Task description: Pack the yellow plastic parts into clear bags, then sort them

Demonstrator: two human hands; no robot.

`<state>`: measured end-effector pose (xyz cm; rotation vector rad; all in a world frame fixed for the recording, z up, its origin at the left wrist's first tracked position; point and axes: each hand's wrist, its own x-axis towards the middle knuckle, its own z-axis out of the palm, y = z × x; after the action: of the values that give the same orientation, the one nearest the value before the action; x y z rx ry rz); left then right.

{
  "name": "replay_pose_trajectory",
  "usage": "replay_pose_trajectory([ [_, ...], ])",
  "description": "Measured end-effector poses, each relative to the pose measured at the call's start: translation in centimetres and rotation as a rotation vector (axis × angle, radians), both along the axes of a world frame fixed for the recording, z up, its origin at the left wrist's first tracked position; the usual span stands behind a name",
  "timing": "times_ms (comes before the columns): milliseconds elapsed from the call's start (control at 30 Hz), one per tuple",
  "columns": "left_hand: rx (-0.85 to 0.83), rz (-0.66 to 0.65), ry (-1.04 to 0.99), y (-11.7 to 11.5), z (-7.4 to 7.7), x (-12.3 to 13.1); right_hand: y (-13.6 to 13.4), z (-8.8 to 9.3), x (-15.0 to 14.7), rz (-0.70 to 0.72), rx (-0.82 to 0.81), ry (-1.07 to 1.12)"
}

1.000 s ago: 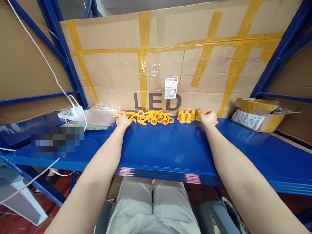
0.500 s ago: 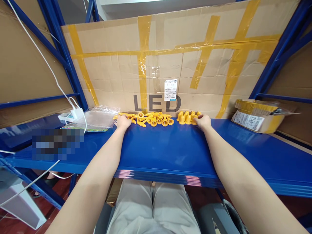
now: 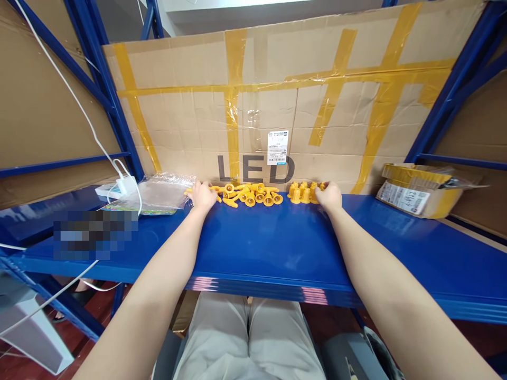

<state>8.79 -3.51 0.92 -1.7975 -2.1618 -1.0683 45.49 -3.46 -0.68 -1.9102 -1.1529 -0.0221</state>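
A loose pile of several yellow plastic pieces [image 3: 253, 195] lies along the back of the blue shelf, against the cardboard. My left hand [image 3: 204, 195] is at the pile's left end, over some pieces; its fingertips are partly hidden, so its grip is unclear. To the right, several yellow cup-shaped pieces [image 3: 304, 193] stand upright in a close group. My right hand [image 3: 330, 196] is at the right side of this group, fingers closed around an upright yellow piece that is partly covered by them.
Behind stands a large taped cardboard sheet [image 3: 178, 126]. A clear plastic bag [image 3: 162, 191] and a white plug with cable [image 3: 125, 184] lie left. A small taped box [image 3: 420, 191] sits right. Blue posts frame both sides of the shelf [image 3: 269, 248].
My left hand has shifted slightly right over the pile's left end. My right hand has moved slightly left, closer against the upright group.
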Motion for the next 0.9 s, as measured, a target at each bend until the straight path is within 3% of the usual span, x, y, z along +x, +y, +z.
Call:
replay_pose_trajectory([
  [167, 0.043, -0.229, 0.146, 0.2, 0.3, 1.4, -0.4, 0.8, -1.2, 0.011, 0.115, -0.123],
  [400, -0.310, -0.506, 0.266, 0.5, -1.1, 2.4, -0.4, 1.3, -3.7, 0.171, 0.243, -0.345],
  [533, -0.316, -0.524, 0.289, 0.7, -1.6, 2.6, -0.6, 1.2, -5.4, 0.253, 0.239, -0.510],
  [767, -0.311, -0.548, 0.184, 0.3, -1.1, 2.7, -1.1, 1.3, -7.0, 0.369, 0.209, -0.674],
  [900, -0.134, -0.532, 0.180, 0.2, -0.9, 2.6, -1.4, 1.5, -7.1, 0.383, 0.172, -0.659],
])
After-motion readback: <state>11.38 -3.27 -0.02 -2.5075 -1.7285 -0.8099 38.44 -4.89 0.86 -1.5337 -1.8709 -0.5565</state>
